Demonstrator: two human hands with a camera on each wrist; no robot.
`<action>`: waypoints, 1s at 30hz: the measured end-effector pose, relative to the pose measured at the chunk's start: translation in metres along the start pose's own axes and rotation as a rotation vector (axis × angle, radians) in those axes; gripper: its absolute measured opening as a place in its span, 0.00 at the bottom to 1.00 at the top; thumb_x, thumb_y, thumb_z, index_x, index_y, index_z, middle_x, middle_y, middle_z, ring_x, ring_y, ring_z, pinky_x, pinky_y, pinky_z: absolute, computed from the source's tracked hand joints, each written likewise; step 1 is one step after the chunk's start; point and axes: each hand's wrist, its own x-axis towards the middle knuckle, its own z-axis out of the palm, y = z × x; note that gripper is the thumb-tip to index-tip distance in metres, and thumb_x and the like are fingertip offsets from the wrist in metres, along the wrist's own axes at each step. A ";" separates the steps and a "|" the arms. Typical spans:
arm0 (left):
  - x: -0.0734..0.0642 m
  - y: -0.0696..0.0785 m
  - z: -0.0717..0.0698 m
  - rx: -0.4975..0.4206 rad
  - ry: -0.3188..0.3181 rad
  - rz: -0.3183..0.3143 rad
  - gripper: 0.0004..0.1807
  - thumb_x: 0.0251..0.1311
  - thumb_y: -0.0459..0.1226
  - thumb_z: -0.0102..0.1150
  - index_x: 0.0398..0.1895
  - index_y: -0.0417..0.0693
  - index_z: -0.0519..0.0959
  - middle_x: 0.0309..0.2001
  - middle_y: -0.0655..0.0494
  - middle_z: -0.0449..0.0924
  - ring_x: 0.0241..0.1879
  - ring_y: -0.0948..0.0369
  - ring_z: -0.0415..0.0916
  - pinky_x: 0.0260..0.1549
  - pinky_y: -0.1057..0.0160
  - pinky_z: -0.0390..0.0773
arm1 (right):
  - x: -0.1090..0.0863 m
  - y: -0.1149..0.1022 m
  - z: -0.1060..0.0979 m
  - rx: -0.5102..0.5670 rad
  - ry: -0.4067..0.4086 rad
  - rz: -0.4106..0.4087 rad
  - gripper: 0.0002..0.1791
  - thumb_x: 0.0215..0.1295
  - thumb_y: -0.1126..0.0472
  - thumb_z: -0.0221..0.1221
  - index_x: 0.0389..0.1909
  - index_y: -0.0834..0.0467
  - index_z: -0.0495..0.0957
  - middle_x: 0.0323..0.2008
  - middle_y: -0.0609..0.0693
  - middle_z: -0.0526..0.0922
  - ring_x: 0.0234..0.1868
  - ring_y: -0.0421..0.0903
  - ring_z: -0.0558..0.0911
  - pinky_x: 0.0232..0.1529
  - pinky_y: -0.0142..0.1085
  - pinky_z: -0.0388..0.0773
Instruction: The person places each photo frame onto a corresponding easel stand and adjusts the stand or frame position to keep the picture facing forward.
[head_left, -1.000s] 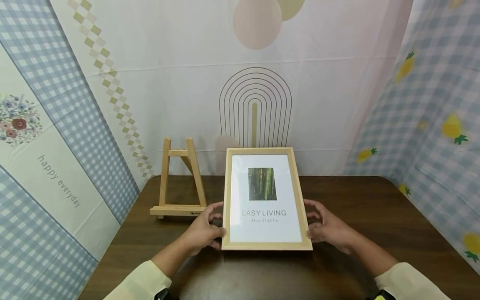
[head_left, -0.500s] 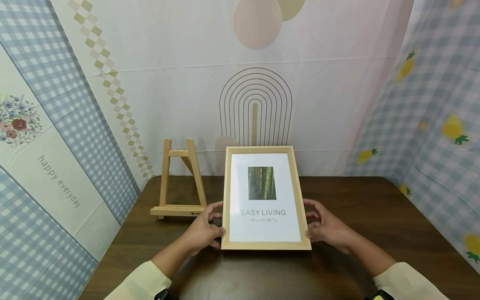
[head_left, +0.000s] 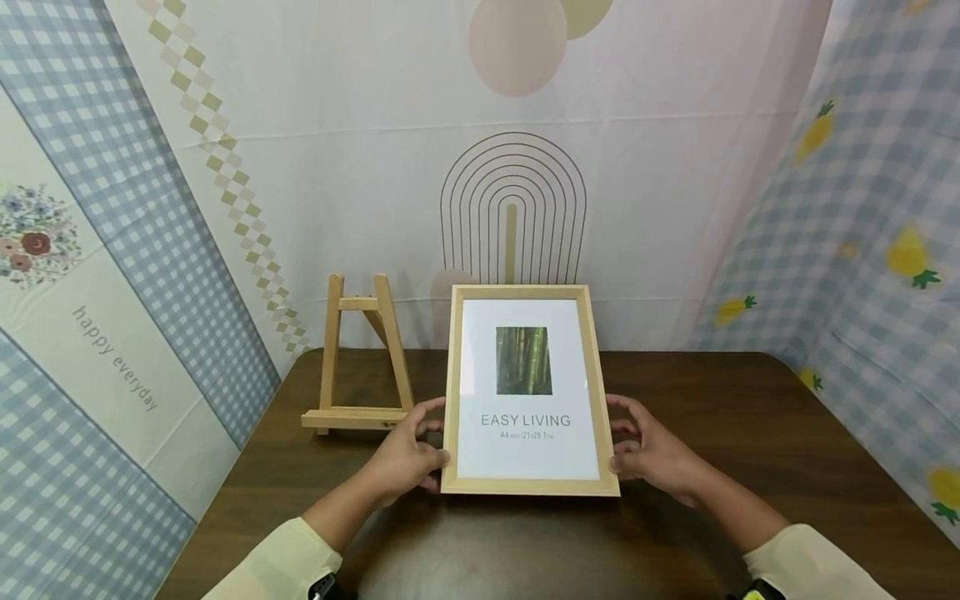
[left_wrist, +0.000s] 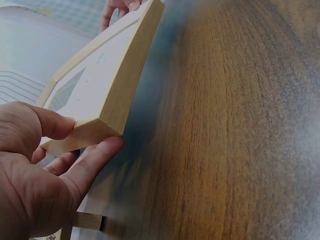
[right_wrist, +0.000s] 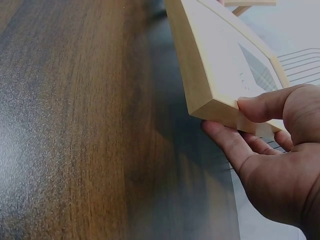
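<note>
A light wooden picture frame point(head_left: 525, 390) with a white mat, a small green photo and the words EASY LIVING is held tilted up above the dark wooden table point(head_left: 750, 450). My left hand point(head_left: 408, 457) grips its lower left edge, thumb on the front and fingers behind. My right hand point(head_left: 651, 454) grips the lower right edge the same way. In the left wrist view the left hand point(left_wrist: 47, 165) pinches the frame point(left_wrist: 112, 85) at its corner. In the right wrist view the right hand point(right_wrist: 270, 155) pinches the frame point(right_wrist: 215, 65) at the other corner, clear of the table point(right_wrist: 75, 130).
A small wooden easel point(head_left: 358, 358) stands at the table's back left, just left of the frame. Patterned cloth backdrops point(head_left: 135, 217) close in the table on the left, back and right.
The frame has risen a little and tipped slightly more upright in both hands. The easel has not moved.
</note>
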 end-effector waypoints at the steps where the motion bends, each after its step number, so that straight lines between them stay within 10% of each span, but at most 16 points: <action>1: 0.000 0.000 0.000 0.003 0.003 0.001 0.45 0.63 0.21 0.61 0.80 0.52 0.55 0.67 0.34 0.65 0.38 0.50 0.81 0.21 0.48 0.84 | 0.000 0.000 0.000 -0.002 0.003 0.000 0.52 0.62 0.76 0.62 0.80 0.54 0.42 0.68 0.73 0.62 0.54 0.61 0.81 0.44 0.54 0.84; 30: 0.004 0.004 0.001 0.042 0.058 0.019 0.45 0.61 0.21 0.62 0.79 0.54 0.56 0.65 0.35 0.66 0.36 0.51 0.79 0.21 0.49 0.83 | 0.005 -0.001 0.001 -0.008 0.052 -0.014 0.52 0.61 0.79 0.62 0.79 0.52 0.45 0.66 0.71 0.64 0.51 0.59 0.81 0.43 0.53 0.85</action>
